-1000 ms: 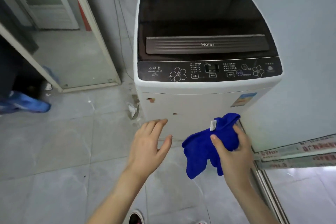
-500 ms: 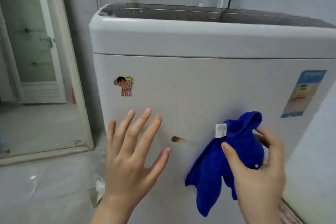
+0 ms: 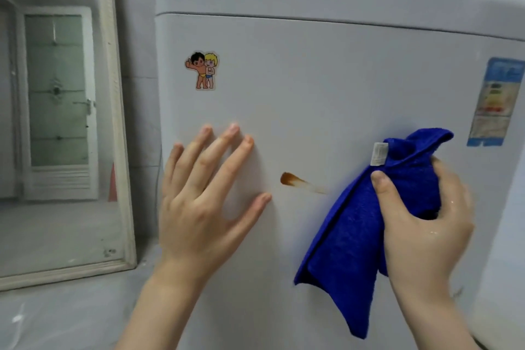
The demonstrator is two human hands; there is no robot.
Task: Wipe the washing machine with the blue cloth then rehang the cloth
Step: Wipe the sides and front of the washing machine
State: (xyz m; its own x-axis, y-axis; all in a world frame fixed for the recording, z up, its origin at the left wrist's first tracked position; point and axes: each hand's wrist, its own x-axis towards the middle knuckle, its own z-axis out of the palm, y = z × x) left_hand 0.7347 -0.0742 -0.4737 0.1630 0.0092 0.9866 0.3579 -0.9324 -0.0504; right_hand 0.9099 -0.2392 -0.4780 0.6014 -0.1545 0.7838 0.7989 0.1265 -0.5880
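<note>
The white washing machine (image 3: pixel 326 71) fills the view, seen from low down at its front panel. A brown smear (image 3: pixel 295 180) streaks the panel at mid-height. My right hand (image 3: pixel 420 224) grips the bunched blue cloth (image 3: pixel 352 239) just right of the smear, the cloth's white tag up and its loose end hanging down. My left hand (image 3: pixel 207 196) is spread with straight fingers against the panel, left of the smear.
A cartoon sticker (image 3: pixel 203 69) sits on the upper left of the panel and an energy label (image 3: pixel 497 102) at its right edge. A doorway frame (image 3: pixel 119 122) stands to the left, with a glazed door (image 3: pixel 56 99) beyond. Grey tiled floor (image 3: pixel 62 312) lies below.
The view dropped from above the lid to the front panel and moved closer. Both hands came nearer the panel; the left hand now lies flat on it, the cloth beside the smear.
</note>
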